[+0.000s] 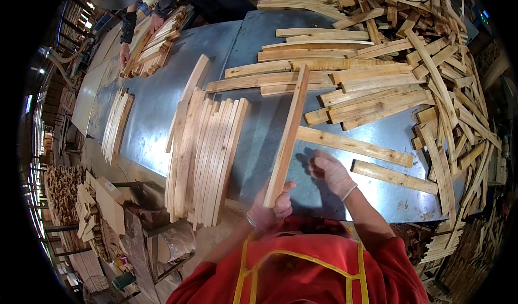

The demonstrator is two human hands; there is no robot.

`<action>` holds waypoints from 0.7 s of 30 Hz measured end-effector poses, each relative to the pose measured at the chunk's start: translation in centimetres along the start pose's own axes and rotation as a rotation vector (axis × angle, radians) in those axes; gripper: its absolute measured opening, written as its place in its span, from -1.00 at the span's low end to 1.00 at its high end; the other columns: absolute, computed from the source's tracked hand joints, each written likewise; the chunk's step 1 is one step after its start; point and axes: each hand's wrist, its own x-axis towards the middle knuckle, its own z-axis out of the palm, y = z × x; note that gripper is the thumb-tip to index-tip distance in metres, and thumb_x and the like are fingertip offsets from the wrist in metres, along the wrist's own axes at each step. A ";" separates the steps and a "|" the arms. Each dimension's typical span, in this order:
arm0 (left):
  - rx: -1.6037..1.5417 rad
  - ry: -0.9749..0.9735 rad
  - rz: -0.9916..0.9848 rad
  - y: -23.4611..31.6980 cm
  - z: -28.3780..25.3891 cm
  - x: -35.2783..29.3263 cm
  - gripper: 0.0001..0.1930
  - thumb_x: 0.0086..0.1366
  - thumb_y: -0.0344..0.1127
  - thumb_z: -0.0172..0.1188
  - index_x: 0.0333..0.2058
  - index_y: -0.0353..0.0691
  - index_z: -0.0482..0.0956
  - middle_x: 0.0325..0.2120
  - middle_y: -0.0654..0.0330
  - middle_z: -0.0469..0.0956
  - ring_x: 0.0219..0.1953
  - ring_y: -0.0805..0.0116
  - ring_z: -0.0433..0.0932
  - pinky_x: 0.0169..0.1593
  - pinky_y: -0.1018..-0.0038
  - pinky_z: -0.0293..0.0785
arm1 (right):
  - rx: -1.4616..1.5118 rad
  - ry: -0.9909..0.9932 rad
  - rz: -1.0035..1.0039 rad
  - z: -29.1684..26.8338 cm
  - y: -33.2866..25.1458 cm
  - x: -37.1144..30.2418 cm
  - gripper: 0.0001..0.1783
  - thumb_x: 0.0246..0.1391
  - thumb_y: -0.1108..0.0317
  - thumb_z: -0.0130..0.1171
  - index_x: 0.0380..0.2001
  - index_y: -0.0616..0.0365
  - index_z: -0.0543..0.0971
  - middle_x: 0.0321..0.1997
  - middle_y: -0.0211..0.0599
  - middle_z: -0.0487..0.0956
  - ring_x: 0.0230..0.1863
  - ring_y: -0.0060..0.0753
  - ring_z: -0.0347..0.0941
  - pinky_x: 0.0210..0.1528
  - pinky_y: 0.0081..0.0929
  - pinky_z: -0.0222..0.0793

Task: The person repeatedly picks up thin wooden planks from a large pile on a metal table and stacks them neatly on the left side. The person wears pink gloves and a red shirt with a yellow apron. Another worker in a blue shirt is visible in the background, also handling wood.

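A long wooden strip slants up and away over the metal table, its near end gripped by my left hand, which wears a pale glove. My right hand, gloved too, hovers just right of the strip with fingers partly curled and apart, holding nothing. Beyond it lies a single wooden strip, and a shorter strip rests to its right. Left of my left hand stands a bundle of strips, set side by side on the table edge.
Tangled wooden strips cover the table's right side. Several strips lie across its middle. A small stack sits at far left. Across the metal table, a co-worker's hands touch another stack. Crates and wood stand at lower left.
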 end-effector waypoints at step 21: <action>2.012 0.918 1.383 13.5 -11.9 -19.7 -0.82 0.11 -0.55 0.34 -0.28 -0.24 0.63 -0.28 -0.02 0.66 -0.15 -0.03 0.62 -0.13 0.24 0.60 | -1.387 0.127 -0.504 7.7 4.6 0.7 -0.30 0.12 0.25 0.26 0.34 0.18 0.42 0.17 0.02 0.61 0.20 0.05 0.54 0.31 -0.13 0.42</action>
